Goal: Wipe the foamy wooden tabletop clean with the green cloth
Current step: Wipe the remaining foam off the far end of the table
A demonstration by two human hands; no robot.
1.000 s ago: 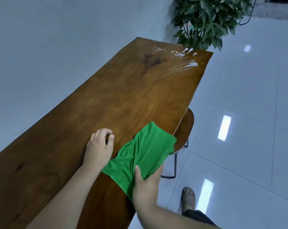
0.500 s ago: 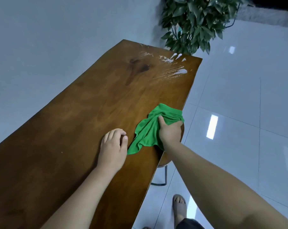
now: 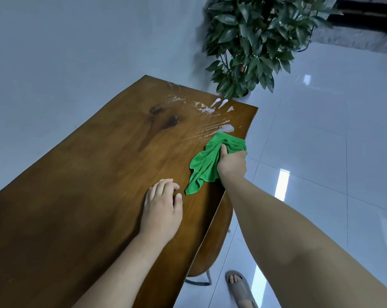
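Note:
A long brown wooden tabletop (image 3: 94,196) runs away from me toward the far end. White foam streaks (image 3: 210,121) cover its far right corner. My right hand (image 3: 231,163) grips the bunched green cloth (image 3: 206,165) near the table's right edge, and the cloth's front tip touches the nearest foam. My left hand (image 3: 163,210) rests flat on the wood, fingers apart, just left of the cloth's trailing corner.
A leafy potted plant (image 3: 250,47) stands on the floor just past the table's far end. A wooden chair seat (image 3: 212,247) on metal legs sits tucked under the right edge. My sandalled foot (image 3: 239,287) is on the glossy white tile floor. A grey wall runs along the left.
My right hand has pushed the green cloth forward along the right edge, from near me up to the foam. My left hand stayed planted on the wood.

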